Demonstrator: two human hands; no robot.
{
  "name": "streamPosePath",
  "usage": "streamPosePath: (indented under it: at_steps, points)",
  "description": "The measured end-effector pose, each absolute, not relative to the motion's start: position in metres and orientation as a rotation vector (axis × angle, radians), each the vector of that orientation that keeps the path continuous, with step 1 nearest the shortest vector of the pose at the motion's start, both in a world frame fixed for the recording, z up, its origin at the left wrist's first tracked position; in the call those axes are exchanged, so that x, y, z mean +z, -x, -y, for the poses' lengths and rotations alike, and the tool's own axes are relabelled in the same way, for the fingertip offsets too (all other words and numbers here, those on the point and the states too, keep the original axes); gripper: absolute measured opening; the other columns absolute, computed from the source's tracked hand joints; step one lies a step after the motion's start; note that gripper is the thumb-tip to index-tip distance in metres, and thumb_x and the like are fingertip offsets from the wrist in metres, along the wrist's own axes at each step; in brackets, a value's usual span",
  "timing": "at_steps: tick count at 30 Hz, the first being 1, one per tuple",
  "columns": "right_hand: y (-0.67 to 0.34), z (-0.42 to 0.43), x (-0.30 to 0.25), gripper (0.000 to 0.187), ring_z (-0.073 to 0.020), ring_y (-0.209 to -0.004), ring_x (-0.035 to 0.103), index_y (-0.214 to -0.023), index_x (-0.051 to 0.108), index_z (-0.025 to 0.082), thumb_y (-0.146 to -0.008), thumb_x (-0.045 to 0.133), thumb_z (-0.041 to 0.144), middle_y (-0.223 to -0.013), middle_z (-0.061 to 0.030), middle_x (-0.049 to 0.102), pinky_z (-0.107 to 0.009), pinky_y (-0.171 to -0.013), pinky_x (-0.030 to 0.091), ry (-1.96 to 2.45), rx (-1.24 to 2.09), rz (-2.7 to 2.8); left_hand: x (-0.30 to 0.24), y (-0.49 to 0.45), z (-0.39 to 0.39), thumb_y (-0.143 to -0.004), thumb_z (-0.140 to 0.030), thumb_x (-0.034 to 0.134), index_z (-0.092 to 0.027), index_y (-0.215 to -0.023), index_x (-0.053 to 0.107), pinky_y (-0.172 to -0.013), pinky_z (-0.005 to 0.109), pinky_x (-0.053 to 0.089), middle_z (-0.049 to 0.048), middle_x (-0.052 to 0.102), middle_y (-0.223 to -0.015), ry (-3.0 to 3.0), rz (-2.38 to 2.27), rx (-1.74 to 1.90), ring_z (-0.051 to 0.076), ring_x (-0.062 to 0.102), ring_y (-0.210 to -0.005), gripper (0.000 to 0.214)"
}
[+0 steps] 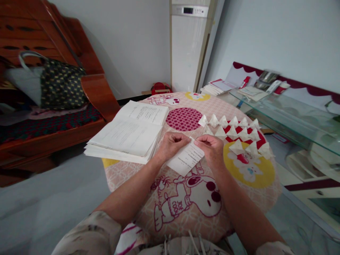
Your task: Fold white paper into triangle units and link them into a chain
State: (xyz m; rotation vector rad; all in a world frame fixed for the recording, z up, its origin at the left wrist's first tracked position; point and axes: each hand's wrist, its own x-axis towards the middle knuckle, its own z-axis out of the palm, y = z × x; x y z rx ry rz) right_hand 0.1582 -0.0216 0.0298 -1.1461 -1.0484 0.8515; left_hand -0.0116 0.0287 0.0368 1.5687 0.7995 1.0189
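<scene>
Printed white paper [183,163] pinched by left hand [172,144] and right hand [212,148], open white-paged book [124,132] at ten o'clock, folded white-paper triangles [232,133] at two, print illegible

The sheet [183,162] is matt paper, the bench [96,88] wood.

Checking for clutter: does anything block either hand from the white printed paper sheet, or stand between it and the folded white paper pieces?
Nothing visible blocks them: the left hand and right hand hold the far end of the white printed paper sheet. Between it and the folded white paper pieces, only the right hand stands.
</scene>
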Motion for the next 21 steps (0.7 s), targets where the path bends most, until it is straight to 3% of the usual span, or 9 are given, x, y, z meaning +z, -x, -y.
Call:
streamPosePath:
  at_steps: [7,14,21]
  points:
    - [-0.1557,0.0189,0.0290,0.019,-0.0136,-0.058,0.057,-0.077,0.072,0.020,-0.065,0.081,0.033,-0.067,0.0003,0.067,-0.027,-0.053,0.046,1.093,0.994,1.021,0.0342,0.0108,-0.0307,-0.079,-0.042,0.074,-0.015,-0.071,0.076,-0.046,0.020,0.034,-0.0003,0.063,-0.060,-1.540,-0.796,1.088,0.008,0.048,-0.051,0.028]
    - [-0.1577,0.0191,0.0297,0.018,-0.0118,-0.054,0.051,-0.066,0.070,0.020,-0.067,0.080,0.035,-0.059,0.0022,0.060,-0.026,-0.049,0.039,1.130,1.054,1.092,0.0325,0.0097,-0.0326,-0.077,-0.040,0.077,-0.016,-0.073,0.078,-0.047,0.020,0.035,0.0003,0.067,-0.062,-1.530,-0.782,1.081,0.009,0.051,-0.052,0.025]
    - [-0.1594,0.0215,0.0325,0.015,-0.0124,-0.054,0.053,-0.065,0.072,0.019,-0.064,0.080,0.032,-0.060,0.0013,0.065,-0.026,-0.051,0.042,1.160,0.995,1.058,0.0322,0.0139,-0.0364,-0.071,-0.041,0.080,-0.016,-0.069,0.076,-0.050,0.022,0.043,0.0009,0.070,-0.063,-1.273,-0.826,1.143,0.011,0.057,-0.052,0.025]
